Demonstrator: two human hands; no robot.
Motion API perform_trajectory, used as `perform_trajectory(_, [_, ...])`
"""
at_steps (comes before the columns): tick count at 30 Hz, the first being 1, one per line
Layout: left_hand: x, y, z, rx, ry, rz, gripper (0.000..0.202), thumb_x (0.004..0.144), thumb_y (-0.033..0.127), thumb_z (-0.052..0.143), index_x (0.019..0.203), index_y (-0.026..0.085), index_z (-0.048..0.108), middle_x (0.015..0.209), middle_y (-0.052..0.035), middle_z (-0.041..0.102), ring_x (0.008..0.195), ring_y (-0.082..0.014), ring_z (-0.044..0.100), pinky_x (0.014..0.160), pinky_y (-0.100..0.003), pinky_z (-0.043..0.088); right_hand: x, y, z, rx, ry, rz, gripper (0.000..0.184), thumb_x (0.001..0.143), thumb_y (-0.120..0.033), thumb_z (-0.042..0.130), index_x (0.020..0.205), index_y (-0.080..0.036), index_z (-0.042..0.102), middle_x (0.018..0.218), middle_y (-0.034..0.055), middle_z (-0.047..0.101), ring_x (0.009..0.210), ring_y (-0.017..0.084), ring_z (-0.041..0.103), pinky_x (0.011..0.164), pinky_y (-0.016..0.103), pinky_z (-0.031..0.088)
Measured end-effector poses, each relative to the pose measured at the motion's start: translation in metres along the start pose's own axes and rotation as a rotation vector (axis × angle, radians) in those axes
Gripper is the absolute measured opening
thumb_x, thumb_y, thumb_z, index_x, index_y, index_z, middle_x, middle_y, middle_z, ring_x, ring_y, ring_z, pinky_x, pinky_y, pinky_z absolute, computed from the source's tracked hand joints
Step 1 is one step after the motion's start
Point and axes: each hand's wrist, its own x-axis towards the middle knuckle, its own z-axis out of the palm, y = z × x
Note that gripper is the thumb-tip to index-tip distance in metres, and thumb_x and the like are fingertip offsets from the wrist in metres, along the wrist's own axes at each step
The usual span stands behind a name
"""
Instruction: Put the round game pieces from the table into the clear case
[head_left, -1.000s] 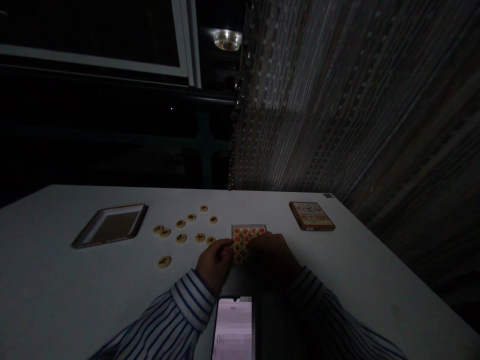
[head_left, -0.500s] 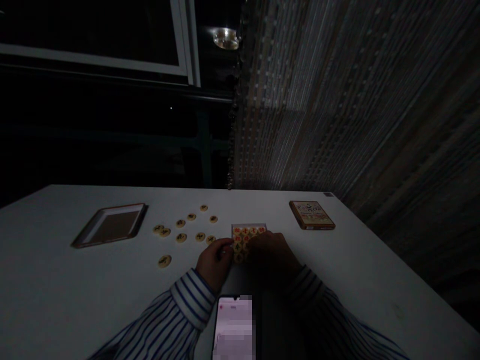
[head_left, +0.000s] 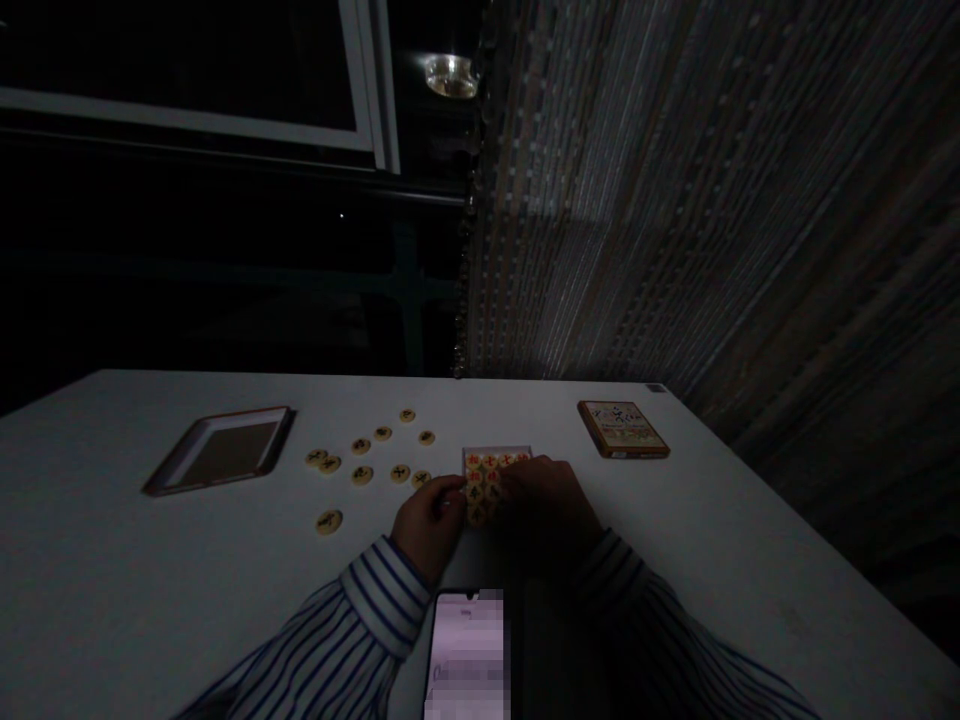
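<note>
1. Cream round game discs with red marks (head_left: 491, 472) lay packed in rows in a small pale square tray (head_left: 498, 452), which sat on the white counter (head_left: 150, 600) just in front of the person, near its middle.
2. The left hand (head_left: 429, 520) was curled against the tray's left edge with its fingertips touching the nearest discs. The dim light did not show whether it pinched one.
3. The right hand (head_left: 551, 500) lay bent over the tray's right and near side and hid the discs there. I could not tell whether it was closed on anything.
4. To do this well, one hand would best steady the tray. The other would press each disc flat and snug against its neighbours, so that no row rode up.
5. Loose cream discs with dark marks (head_left: 362, 475) lay scattered to the left, apart from the tray, and a single disc (head_left: 328, 521) lay nearer the person.
6. Farther left sat an open brown-rimmed box half (head_left: 221, 450), and well to the right a printed brown box lid (head_left: 622, 428).
7. A lit phone (head_left: 466, 655) lay between the striped sleeves.
8. Compared with a second earlier, the right hand had crept slightly forward over the tray and covered more of its right side. The left hand and the loose discs had kept their places.
</note>
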Motion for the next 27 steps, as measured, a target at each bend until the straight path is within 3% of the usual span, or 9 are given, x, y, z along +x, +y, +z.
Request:
perform_trajectory(5, [0.000,0.001,0.000,0.000,-0.006,-0.008,0.027,0.066,0.031,0.053,0.085,0.015,0.063,0.080,-0.0061,0.067,0.072,-0.0175,0.062,0.068,-0.030,0.049,-0.002,0.005,0.002,0.007,0.059,0.041,0.027,0.079,-0.039,0.042,0.093,-0.021,0.058,0.088,0.0057,0.062,0.080,0.019,0.052,0.064,0.028,0.030])
perform_trajectory(14, [-0.001,0.003,-0.002,0.011,0.006,0.013,0.026,0.067,0.031,0.053,0.085,0.016,0.063,0.077,-0.0044,0.067,0.074,-0.0174,0.062,0.070,-0.031,0.049,-0.008,0.013,0.019,0.107,0.362,0.091,0.028,0.087,-0.027,0.032,0.098,-0.018,0.057,0.090,0.0048,0.063,0.080,0.015,0.052,0.070,0.027,0.029])
perform_trajectory(27, [-0.001,0.001,-0.007,0.000,0.013,0.045,0.030,0.068,0.037,0.055,0.086,0.014,0.060,0.082,-0.0066,0.067,0.080,-0.0183,0.062,0.075,-0.032,0.049,-0.010,0.019,0.019,0.162,0.478,0.128,0.026,0.085,-0.024,0.035,0.096,-0.017,0.057,0.087,0.0042,0.064,0.079,0.015,0.053,0.072,0.027,0.029])
